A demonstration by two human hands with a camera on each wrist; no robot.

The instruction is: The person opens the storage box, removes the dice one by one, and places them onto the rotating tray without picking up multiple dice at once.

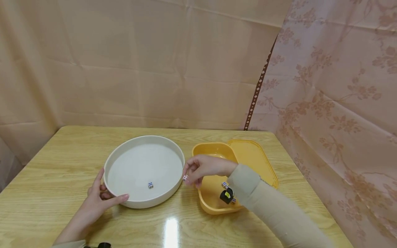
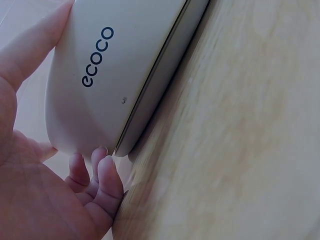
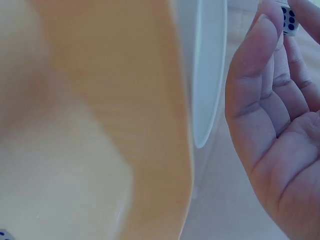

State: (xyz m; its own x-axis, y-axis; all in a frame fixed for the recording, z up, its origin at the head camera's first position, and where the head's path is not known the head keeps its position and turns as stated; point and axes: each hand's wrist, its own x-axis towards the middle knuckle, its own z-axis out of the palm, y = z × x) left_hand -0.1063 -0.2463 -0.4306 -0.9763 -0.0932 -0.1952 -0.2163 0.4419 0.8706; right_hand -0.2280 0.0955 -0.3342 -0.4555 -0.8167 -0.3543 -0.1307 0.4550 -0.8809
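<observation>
My left hand (image 1: 97, 197) holds the near left side of a round white tray (image 1: 145, 160), thumb at the front rim and fingers round the side wall. The tray wall (image 2: 95, 105) bears the word "ecoco" in the left wrist view. One white die (image 1: 150, 185) with blue pips lies inside, toward the front. My right hand (image 1: 203, 168) pinches another white die (image 1: 185, 177) between thumb and fingertips, at the tray's right rim. In the right wrist view, the pinched die (image 3: 290, 21) shows dark pips. Below this hand stands a yellow container (image 1: 214, 210) with several dice (image 1: 224, 184) in it.
A flat yellow lid (image 1: 252, 158) lies behind and right of the container. A small black wrist camera (image 1: 227, 195) hangs over the container. Everything stands on a wood-grain table (image 1: 62, 165), with beige cloth (image 1: 149, 69) behind and floral cloth (image 1: 335, 103) on the right.
</observation>
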